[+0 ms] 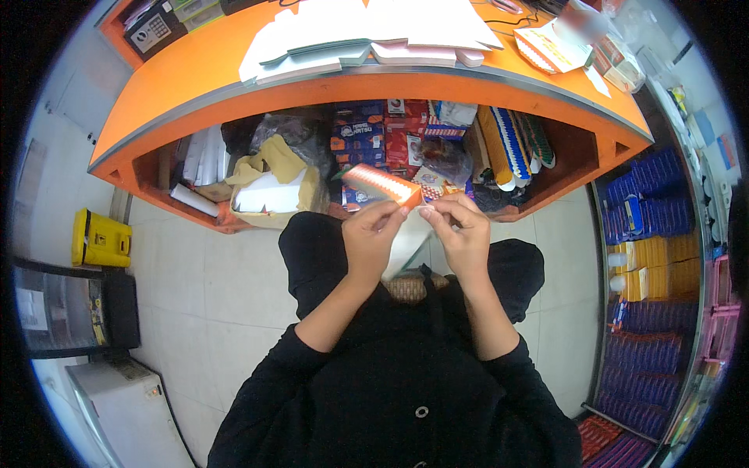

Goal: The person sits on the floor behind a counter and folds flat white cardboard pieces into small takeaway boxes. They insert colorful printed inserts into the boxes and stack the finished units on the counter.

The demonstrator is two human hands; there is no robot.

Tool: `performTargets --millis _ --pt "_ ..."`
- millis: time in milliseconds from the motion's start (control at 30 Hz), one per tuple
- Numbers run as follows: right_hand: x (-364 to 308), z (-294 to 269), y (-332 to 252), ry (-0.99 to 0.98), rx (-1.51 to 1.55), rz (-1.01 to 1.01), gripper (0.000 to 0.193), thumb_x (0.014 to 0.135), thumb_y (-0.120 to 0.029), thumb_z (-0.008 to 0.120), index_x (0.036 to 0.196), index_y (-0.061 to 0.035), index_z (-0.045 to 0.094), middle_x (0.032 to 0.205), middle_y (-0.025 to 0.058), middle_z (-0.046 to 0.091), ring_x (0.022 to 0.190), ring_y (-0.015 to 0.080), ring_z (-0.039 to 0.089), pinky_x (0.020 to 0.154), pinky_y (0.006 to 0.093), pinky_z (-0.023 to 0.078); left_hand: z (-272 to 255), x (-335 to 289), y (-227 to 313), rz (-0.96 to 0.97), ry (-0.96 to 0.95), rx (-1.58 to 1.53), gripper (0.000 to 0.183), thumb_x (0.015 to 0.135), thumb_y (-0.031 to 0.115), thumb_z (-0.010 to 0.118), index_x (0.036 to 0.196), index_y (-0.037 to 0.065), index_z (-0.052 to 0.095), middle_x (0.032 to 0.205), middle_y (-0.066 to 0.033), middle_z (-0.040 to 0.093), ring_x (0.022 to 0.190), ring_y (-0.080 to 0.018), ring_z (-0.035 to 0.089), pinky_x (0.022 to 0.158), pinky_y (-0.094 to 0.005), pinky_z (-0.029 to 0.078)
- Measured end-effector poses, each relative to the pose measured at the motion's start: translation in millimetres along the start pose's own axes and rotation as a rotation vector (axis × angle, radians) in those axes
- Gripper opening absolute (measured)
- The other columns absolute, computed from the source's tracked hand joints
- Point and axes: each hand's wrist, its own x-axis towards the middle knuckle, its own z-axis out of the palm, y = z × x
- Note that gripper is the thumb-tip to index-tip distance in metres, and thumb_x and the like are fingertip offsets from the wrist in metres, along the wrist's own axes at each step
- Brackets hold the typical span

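Note:
Above my lap I hold a folded orange-and-white printed card carton (390,186) with a scalloped pattern; its far end is blurred. My left hand (370,240) is closed, pinching the carton's near end between thumb and fingers. Just to the right, the fingers of my right hand (463,232) are pinched together on a white flap at the same end. The two hands almost meet there. Below them, between my knees, is a white sheet (403,248) with a dark green edge, partly hidden by my left hand. A woven seat (409,289) shows beneath it.
Ahead stands an orange desk (179,70) carrying stacks of white card (335,31) and a folded carton (546,47). Its lower shelf holds blue and red packets (359,140), an open box (273,191) and flat card stacks (499,148). Racks of blue packs (647,195) line the right side.

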Motion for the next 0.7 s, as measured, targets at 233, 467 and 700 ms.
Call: performTargets --millis 233,467,700 --pt "9 -2 7 -0.071 0.126 -0.002 0.010 0.077 -0.006 0.070 0.084 0.0013 0.069 0.079 0.0071 0.062 0.066 0.0133 0.057 0.059 0.0246 0.045 0 3 6 0.125 -0.093 0.019 0.012 0.078 0.005 0.071 0.088 -0.003 0.069 0.080 -0.0061 0.066 0.071 -0.0083 0.059 0.061 -0.0201 0.045" --pt "9 0 3 0.019 0.115 0.028 0.011 0.078 -0.007 0.070 0.084 0.0023 0.068 0.080 0.0076 0.062 0.066 0.0121 0.057 0.059 0.0245 0.046 1 8 0 -0.044 -0.171 -0.335 0.016 0.078 -0.001 0.069 0.094 -0.005 0.065 0.095 -0.0106 0.067 0.084 -0.0134 0.063 0.077 -0.0244 0.050" --pt "10 0 -5 0.045 0.063 -0.095 0.009 0.076 -0.003 0.070 0.082 0.0017 0.065 0.079 0.0065 0.060 0.063 0.0106 0.055 0.055 0.0226 0.044 5 11 4 -0.072 -0.199 -0.422 0.019 0.079 -0.003 0.068 0.097 -0.006 0.064 0.094 -0.0100 0.066 0.085 -0.0129 0.063 0.079 -0.0246 0.051"
